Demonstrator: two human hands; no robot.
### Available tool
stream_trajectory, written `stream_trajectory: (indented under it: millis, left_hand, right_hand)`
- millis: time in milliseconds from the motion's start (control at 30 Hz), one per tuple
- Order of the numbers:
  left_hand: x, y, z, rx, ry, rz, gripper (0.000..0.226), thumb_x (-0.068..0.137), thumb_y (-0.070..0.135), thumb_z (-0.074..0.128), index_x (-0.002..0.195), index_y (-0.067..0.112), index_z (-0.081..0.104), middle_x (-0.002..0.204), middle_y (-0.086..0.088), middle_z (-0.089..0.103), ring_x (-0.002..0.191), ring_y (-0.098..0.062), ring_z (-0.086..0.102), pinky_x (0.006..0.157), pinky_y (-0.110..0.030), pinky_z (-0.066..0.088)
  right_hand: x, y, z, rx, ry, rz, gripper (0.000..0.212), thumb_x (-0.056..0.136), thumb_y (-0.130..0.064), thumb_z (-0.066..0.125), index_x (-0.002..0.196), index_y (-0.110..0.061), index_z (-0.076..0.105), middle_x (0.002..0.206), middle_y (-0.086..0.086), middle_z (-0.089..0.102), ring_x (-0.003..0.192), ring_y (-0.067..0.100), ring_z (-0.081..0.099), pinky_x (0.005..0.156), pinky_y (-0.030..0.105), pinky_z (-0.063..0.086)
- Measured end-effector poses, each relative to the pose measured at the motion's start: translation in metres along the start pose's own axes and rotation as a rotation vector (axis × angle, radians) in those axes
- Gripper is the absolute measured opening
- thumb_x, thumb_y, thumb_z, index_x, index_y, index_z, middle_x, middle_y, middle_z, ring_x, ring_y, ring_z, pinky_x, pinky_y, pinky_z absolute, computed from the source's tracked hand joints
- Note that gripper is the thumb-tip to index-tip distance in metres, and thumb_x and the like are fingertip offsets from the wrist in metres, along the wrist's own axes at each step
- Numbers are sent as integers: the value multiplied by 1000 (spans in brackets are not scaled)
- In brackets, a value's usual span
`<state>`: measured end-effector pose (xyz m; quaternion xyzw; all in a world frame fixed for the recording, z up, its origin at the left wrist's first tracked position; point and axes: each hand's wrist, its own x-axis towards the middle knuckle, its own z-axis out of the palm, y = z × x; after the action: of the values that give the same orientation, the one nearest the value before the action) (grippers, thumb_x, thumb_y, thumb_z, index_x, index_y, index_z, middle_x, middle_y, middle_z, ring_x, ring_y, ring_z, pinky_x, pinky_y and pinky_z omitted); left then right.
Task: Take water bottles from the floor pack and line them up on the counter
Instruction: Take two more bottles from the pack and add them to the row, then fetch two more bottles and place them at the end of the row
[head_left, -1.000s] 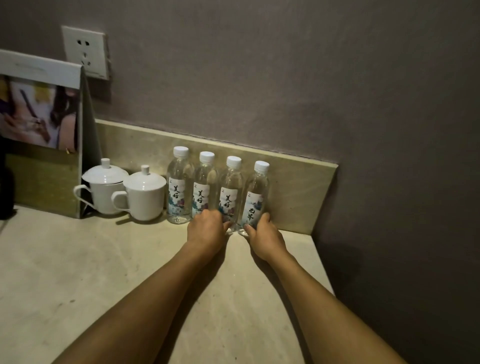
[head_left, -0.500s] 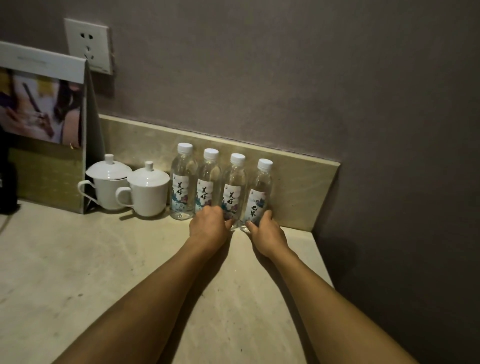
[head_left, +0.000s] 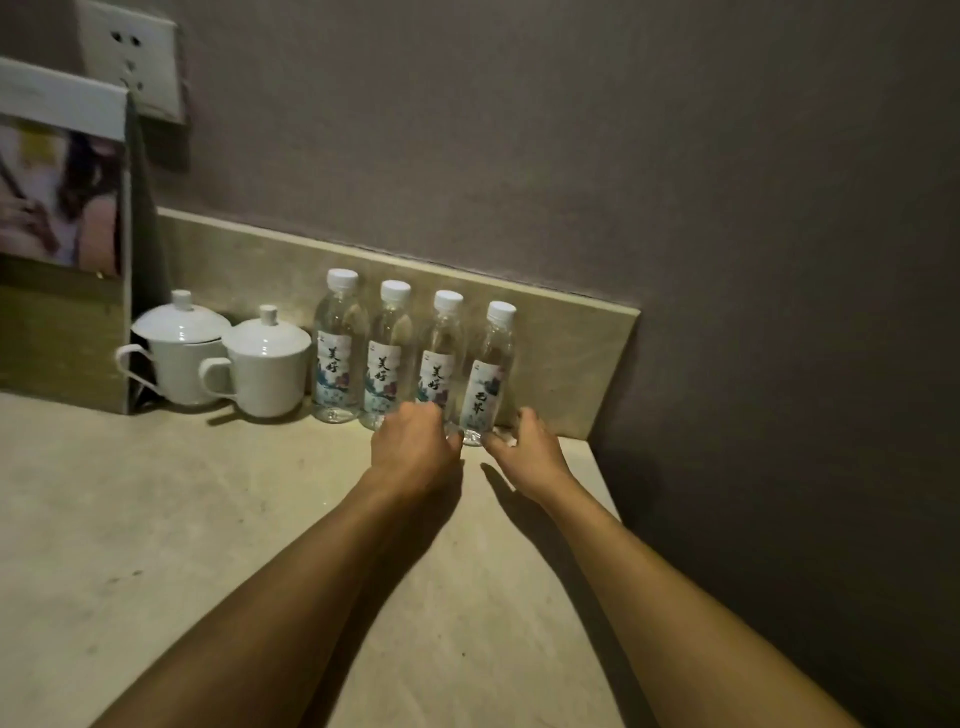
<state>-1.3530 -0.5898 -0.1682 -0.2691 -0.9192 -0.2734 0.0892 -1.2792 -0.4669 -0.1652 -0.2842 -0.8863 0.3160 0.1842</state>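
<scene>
Several clear water bottles with white caps and printed labels stand in a row against the counter's backsplash. My left hand curls round the base of the third bottle and hides its foot. My right hand sits at the base of the rightmost bottle. Its thumb tip is at the bottle's front and its fingers are spread a little to the bottle's right. The two left bottles stand untouched. The floor pack is out of view.
Two white lidded cups stand left of the bottles, beside a standing photo card. A wall socket is above it. The beige counter ends at a right edge just past the last bottle, against a dark wall.
My right hand's fingers have eased away from the rightmost bottle toward the right. My left hand stays at the third bottle's base. The bottles have not moved.
</scene>
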Motion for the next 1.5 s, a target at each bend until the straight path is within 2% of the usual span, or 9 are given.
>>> stream_trajectory:
  millis: [200, 333, 433, 567, 833, 933, 1100, 1267, 1500]
  left_hand:
    - [-11, 36, -5, -57, -23, 75, 32, 91, 42, 55, 94, 13, 69, 90, -9, 68, 83, -28, 65, 73, -37, 55]
    - [-22, 76, -14, -78, 28, 153, 35, 93, 42, 48, 84, 15, 68, 81, -6, 66, 74, -26, 63, 70, -38, 56]
    - [-36, 115, -18, -82, 75, 199, 40, 95, 43, 43, 81, 16, 69, 75, -4, 63, 73, -26, 62, 66, -33, 51]
    - [-63, 176, -13, -98, 85, 244, 42, 96, 45, 40, 89, 17, 69, 84, -7, 68, 78, -29, 65, 73, -37, 55]
    - [-142, 323, 26, -116, 3, 322, 39, 99, 42, 39, 97, 16, 68, 102, -10, 68, 94, -35, 64, 79, -37, 49]
    - [-182, 382, 51, -90, -79, 390, 33, 100, 37, 41, 94, 17, 66, 103, -12, 67, 89, -32, 63, 72, -36, 44]
    - [-230, 460, 96, -130, -245, 459, 24, 94, 29, 44, 83, 17, 62, 100, -12, 68, 90, -35, 64, 72, -36, 47]
    - [-271, 525, 131, -155, -344, 542, 24, 93, 30, 44, 84, 15, 61, 98, -10, 66, 89, -33, 63, 74, -36, 47]
    - [-298, 567, 203, -234, -546, 574, 39, 98, 44, 40, 86, 17, 65, 91, -6, 69, 83, -27, 66, 77, -38, 55]
  right_hand:
    - [-15, 12, -37, 63, 46, 11, 54, 92, -32, 60, 139, -13, 43, 130, 10, 56, 113, 26, 58, 92, 46, 54]
    - [-31, 19, -71, 135, 122, -23, 42, 92, -31, 59, 130, -13, 53, 109, 5, 62, 96, 22, 63, 68, 30, 54]
    - [-45, 30, -101, 154, 198, -76, 33, 92, -29, 60, 120, -12, 60, 103, 5, 66, 93, 20, 65, 80, 31, 53]
    - [-72, 62, -154, 132, 276, -131, 23, 94, -19, 58, 116, -13, 63, 100, -1, 63, 91, 12, 59, 77, 22, 44]
    - [-136, 174, -274, 106, 444, -105, 19, 90, -7, 54, 102, -15, 67, 91, 3, 68, 81, 18, 67, 71, 23, 49]
    - [-167, 228, -311, 126, 489, -29, 21, 88, -4, 54, 98, -18, 66, 82, 1, 66, 76, 19, 68, 66, 22, 51]
    - [-217, 307, -370, 129, 577, 79, 25, 81, -1, 53, 87, -24, 61, 65, -6, 59, 73, 26, 69, 73, 43, 58]
    - [-258, 369, -411, 125, 653, 200, 29, 80, -4, 57, 71, -32, 54, 69, -2, 61, 76, 27, 67, 74, 42, 57]
    - [-282, 445, -422, 113, 573, 389, 22, 86, -8, 59, 74, -26, 58, 79, 3, 65, 84, 27, 67, 79, 43, 57]
